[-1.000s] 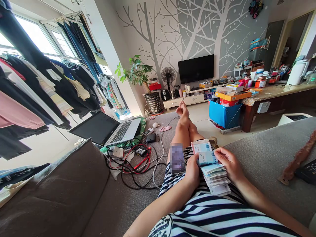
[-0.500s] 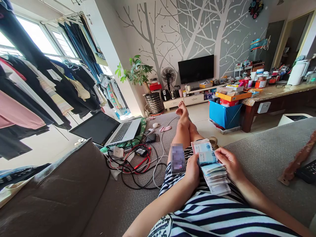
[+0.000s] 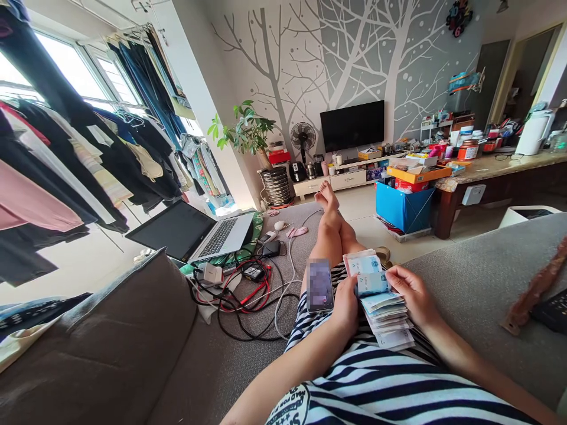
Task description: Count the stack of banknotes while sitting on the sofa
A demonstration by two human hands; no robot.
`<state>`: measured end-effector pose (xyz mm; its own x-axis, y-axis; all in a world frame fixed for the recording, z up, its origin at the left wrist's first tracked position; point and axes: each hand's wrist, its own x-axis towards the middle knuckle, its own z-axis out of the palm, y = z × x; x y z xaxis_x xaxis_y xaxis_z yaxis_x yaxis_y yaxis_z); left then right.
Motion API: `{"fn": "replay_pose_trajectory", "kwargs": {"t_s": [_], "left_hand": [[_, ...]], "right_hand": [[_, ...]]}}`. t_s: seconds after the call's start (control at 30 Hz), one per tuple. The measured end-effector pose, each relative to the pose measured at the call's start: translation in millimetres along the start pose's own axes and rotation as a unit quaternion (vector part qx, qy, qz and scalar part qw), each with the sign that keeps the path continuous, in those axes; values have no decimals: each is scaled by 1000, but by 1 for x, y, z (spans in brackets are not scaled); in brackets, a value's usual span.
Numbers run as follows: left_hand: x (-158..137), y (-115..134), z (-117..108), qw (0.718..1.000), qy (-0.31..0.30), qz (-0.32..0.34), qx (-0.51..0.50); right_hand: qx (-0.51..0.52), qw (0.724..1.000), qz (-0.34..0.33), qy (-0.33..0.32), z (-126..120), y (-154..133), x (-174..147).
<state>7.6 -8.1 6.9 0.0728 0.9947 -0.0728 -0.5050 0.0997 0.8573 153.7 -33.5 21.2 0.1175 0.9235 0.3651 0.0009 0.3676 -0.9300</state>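
On my lap a stack of blue, pink and white paper slips (image 3: 387, 321), which look like banknotes, is bent over and fanned toward me. My left hand (image 3: 346, 304) grips the stack's left side, fingers closed round it. At the other side my right hand (image 3: 410, 290) has thumb and fingers pinched on the right edge of the upper blue slip (image 3: 371, 284). Pinkish and pale blue ends (image 3: 362, 262) of the stack stick out beyond the hands. A phone (image 3: 319, 286) with a blurred screen lies on my thigh, left of my left hand.
I sit with legs stretched along a grey sofa (image 3: 234, 366). To the left are an open laptop (image 3: 212, 236), tangled cables (image 3: 252, 295) and a brown cushion (image 3: 110, 348). Rightward stand a blue box (image 3: 403, 206) and a cluttered table (image 3: 491, 168). A remote-like black object (image 3: 551, 310) lies far right.
The hands and the stack stay almost where they were. The whole view has shifted very slightly. No slip has visibly been let go.
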Motion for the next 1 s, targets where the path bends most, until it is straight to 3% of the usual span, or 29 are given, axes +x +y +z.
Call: {"fn": "replay_pose_trajectory", "kwargs": {"t_s": [0.17,1.0], "left_hand": [[-2,2,0,999,-44,9,9],[2,-7,-7,1000,-9,-7,-5]], "right_hand": [[-3,1000,4,-1,0,2,0],[31,999,21,-17,-1,13,-2]]}}
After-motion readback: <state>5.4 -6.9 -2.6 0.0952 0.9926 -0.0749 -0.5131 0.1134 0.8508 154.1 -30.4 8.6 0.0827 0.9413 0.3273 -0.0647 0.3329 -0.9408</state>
